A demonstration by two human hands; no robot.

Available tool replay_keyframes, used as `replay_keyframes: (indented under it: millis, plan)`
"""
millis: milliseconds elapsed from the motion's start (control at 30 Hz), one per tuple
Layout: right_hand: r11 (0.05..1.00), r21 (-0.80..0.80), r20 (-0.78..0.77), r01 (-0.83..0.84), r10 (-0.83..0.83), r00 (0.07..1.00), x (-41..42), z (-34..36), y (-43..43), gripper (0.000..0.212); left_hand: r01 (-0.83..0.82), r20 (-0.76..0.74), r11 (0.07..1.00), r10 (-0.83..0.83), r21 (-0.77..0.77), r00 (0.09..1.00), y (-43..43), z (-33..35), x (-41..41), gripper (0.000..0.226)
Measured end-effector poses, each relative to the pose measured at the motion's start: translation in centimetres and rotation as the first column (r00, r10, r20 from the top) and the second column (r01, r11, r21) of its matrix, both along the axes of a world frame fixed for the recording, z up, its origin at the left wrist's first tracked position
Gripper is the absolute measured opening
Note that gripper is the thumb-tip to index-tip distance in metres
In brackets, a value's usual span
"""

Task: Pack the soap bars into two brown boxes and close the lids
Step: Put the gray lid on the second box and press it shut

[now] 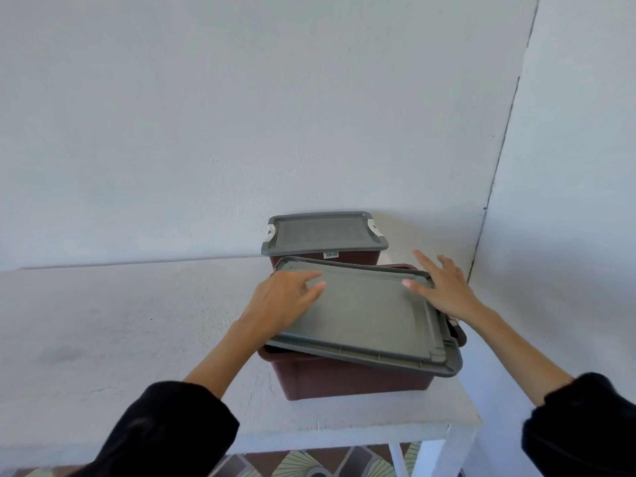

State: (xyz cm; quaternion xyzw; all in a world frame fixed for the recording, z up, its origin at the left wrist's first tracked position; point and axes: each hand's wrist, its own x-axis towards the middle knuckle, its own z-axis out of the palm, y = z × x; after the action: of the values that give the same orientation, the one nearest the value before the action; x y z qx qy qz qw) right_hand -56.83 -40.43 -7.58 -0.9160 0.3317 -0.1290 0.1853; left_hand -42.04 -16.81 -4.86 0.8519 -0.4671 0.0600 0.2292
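Steadying the flat grey plastic lid (pixel 364 315) lying askew on the near brown plastic box (pixel 344 380), I rest my left hand (pixel 282 301) loose-fingered on its left edge, right hand (pixel 444 290) splayed wide on its right. Pressed crooked, a corner may jam. Soap bars: out of sight.

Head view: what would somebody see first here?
The left hand and right hand touch a grey lid lying crooked on the near brown box at the right end of the white table. Behind it, by the wall, a second brown box is already lidded.
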Motion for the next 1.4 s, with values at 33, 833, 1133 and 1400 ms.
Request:
replay_keyframes:
  millis: [33, 833, 1133, 1400]
  plan:
    - [0.998, 0.066, 0.013, 0.026, -0.027, 1.000, 0.3, -0.4, 0.0, 0.068, -0.016, -0.025, 0.998, 0.015, -0.057, 1.000, -0.1, -0.3, 1.0, 0.044]
    - [0.952, 0.277, 0.421, -0.133, 0.004, 0.907, 5.4, 5.6, -1.8, 0.076, -0.217, -0.545, 0.931, 0.023, -0.293, 0.838, -3.7, 1.7, 7.4, 0.089]
    - [0.931, 0.199, 0.721, -0.307, 0.073, 0.689, 6.0, 12.1, -2.1, 0.072, -0.200, -0.386, 0.760, -0.072, -0.618, 0.920, -4.1, 6.7, 7.0, 0.082]
    - [0.895, 0.238, 0.833, -0.377, 0.012, 0.554, 5.3, 11.3, -2.2, 0.072, -0.147, -0.297, 0.670, -0.114, -0.727, 0.948, -3.0, 8.1, 6.7, 0.062]
